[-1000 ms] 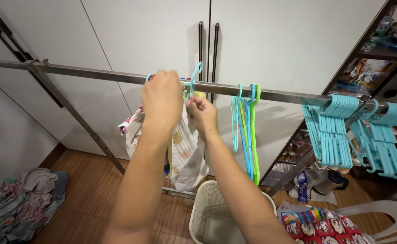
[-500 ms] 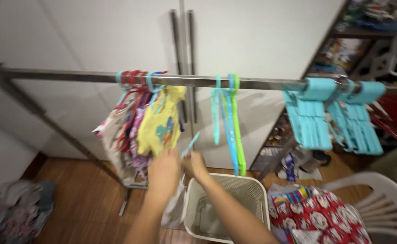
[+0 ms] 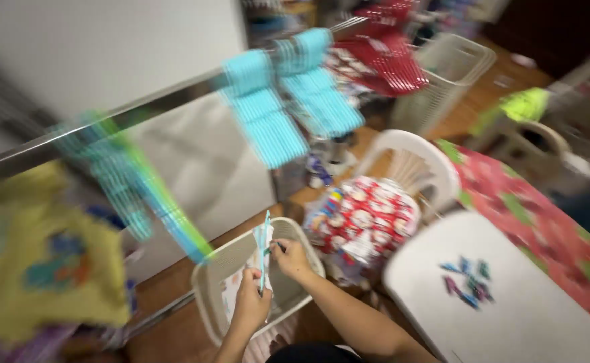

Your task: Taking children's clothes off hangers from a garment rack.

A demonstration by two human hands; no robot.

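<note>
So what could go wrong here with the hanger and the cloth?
1. Both hands, the left hand and the right hand, work the hanger and the pale cloth over the basket; a slip would probably drop them in.
2. The chair and bundle crowd the right elbow.

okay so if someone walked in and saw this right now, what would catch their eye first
Probably the two hands low in the middle, left hand and right hand, holding a blue hanger with a pale cloth above a white laundry basket. Next, the bunch of blue hangers on the metal rail overhead.
</note>
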